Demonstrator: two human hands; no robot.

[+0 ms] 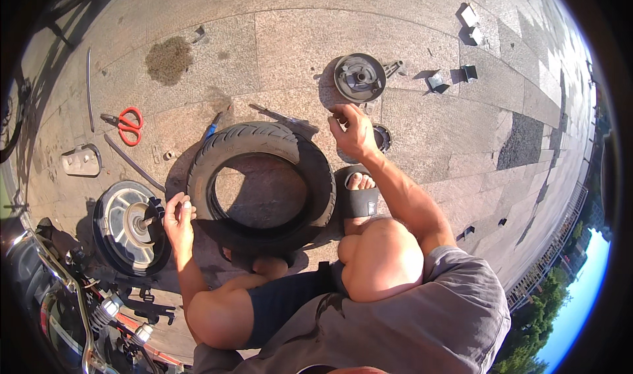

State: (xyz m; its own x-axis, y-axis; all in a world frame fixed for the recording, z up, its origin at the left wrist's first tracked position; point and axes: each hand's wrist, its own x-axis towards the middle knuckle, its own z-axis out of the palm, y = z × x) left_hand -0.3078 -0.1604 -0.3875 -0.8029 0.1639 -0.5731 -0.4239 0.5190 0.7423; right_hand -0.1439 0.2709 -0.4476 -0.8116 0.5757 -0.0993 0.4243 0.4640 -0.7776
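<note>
A black scooter tire lies on the paving in front of me. My left hand is at the tire's left side, between it and a wheel hub with a light metal face and a dark rim. Its fingers are loosely bent, with nothing visible in them. Beyond the tire's right side my right hand hovers with thumb and fingers apart, holding nothing visible. Just past its fingertips sits a round metal drum brake plate with a lever arm. A dark ring-shaped part is partly hidden behind that hand.
Red-handled scissors, a blue-handled tool and a dark metal tool lie around the tire. Dark strips and a metal cover are at left. Motorbike parts stand lower left; small box-like pieces lie upper right.
</note>
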